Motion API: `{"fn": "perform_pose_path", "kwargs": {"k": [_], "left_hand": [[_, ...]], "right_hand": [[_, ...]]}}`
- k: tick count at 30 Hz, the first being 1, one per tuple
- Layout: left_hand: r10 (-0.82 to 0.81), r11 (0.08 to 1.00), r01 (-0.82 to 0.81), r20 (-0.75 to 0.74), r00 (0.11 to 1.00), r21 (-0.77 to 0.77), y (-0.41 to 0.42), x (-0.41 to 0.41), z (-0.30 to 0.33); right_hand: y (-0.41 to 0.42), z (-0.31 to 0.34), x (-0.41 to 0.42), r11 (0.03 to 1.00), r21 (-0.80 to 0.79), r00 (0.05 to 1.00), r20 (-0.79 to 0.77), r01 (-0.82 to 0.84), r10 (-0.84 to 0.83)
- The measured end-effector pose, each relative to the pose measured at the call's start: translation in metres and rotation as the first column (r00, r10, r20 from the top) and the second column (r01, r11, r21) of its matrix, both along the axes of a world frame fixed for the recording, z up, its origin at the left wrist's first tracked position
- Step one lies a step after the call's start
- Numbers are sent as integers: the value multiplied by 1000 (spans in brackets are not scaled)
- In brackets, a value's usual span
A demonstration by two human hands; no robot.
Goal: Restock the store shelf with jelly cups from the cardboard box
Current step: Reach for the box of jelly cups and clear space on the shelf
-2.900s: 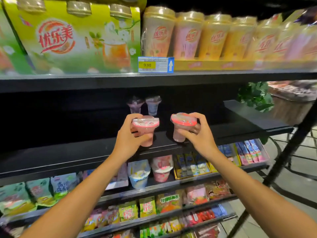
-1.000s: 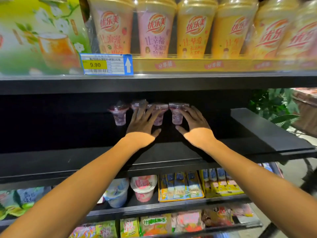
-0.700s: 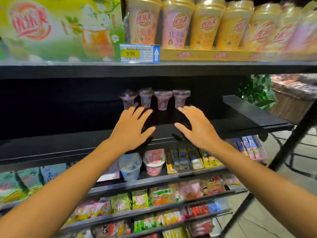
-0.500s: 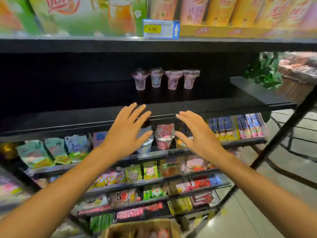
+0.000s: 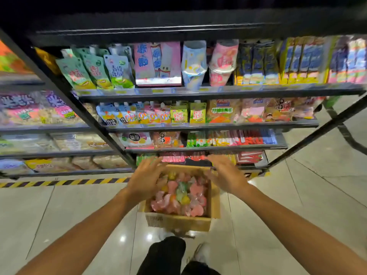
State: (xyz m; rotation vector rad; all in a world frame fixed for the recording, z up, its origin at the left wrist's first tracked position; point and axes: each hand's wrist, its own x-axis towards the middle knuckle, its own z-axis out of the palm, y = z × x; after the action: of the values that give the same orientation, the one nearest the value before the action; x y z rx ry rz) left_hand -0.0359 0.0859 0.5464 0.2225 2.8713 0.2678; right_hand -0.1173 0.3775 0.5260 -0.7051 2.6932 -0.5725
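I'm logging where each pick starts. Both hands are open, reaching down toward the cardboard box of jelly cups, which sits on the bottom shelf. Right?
Not quite. The head view shows the cardboard box sitting on the tiled floor in front of the shelves, not on the bottom shelf. The rest holds: the left hand and right hand are open, reaching down toward the jelly cups.
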Motion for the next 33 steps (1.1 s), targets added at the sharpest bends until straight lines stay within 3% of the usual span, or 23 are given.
{"fn": "perform_pose_path", "kwargs": {"k": [4,7,12,17,25,33], "left_hand": [[-42,999,42,152,987,6,-7,34,-42],[60,986,-89,197,979,140,-24,41,-72],[44,980,-101,312,949,170,-59,30,-158],[-4,983,-62,360,933,172,-71,21,-274],[-36,981,-46,402,915,191,-53,34,-473],[94,956,-237,581,809,175,-29,51,-612]], "right_hand": [[-11,-30,32,997,67,979,199,38,-50],[-25,-50,45,986,132,938,316,103,-141],[-43,-108,51,950,240,815,496,202,-299],[-47,-229,48,882,291,646,602,370,-470],[-40,-469,43,753,342,341,734,562,-588],[-44,-648,30,577,574,150,621,581,-769]]}}
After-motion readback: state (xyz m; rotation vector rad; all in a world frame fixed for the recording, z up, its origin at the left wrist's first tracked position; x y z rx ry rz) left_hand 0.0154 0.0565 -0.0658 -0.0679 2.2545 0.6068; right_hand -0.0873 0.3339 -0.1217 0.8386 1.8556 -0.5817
